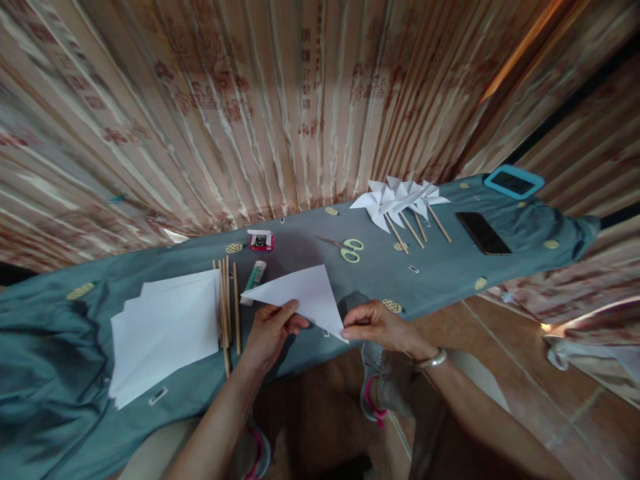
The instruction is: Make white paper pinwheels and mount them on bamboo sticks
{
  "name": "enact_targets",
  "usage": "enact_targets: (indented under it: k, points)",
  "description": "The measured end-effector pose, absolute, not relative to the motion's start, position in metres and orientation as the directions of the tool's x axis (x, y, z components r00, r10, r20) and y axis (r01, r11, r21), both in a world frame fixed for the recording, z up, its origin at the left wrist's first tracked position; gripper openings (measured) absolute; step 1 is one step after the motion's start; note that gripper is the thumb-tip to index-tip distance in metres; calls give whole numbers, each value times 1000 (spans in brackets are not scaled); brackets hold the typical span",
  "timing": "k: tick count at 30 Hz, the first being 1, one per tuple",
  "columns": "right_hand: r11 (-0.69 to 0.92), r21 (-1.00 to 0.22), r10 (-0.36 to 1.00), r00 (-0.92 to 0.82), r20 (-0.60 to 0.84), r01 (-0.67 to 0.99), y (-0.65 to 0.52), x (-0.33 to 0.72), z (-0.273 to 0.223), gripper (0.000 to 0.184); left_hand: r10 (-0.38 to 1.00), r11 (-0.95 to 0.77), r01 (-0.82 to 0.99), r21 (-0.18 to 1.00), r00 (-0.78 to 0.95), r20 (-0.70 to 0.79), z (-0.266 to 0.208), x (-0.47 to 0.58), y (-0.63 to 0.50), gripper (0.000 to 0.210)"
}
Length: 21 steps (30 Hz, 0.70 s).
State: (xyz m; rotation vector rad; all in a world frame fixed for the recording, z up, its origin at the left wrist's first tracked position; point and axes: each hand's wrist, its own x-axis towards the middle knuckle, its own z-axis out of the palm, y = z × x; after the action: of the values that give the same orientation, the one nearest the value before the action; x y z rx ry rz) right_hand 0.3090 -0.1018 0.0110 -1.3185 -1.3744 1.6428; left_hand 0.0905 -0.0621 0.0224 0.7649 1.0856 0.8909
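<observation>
A white sheet of paper point(305, 293), folded into a triangle, is held between both hands above the near edge of the covered table. My left hand point(273, 333) pinches its lower edge with the thumb on top. At the triangle's right corner, the thumb and fingers of my right hand point(373, 323) are closed on the paper. Just behind the triangle's left tip lies a glue stick point(256, 275) with a green label. Scissors point(347, 249) with light green handles rest beyond the paper, beside a small red box point(261, 241) with dark contents.
A stack of white paper point(165, 333) lies at the left, next to several wooden sticks point(226, 307). Several paper pinwheels point(400, 199) on sticks lie at the back right. A black phone point(483, 233) and a blue-framed device point(514, 181) are further right. A curtain point(280, 113) hangs behind.
</observation>
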Motion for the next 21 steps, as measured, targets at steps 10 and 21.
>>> enact_targets:
  k: [10,21]
  points:
    - [-301,-898,937,-275,-216,-322,-79,305,22,44,846,407,-33,913,390,-363,14,91,-75,30]
    - [-414,-894,862,-388,-326,-170,-69,290,34,36,824,378,30,925,446,-351,17,94,-77,35]
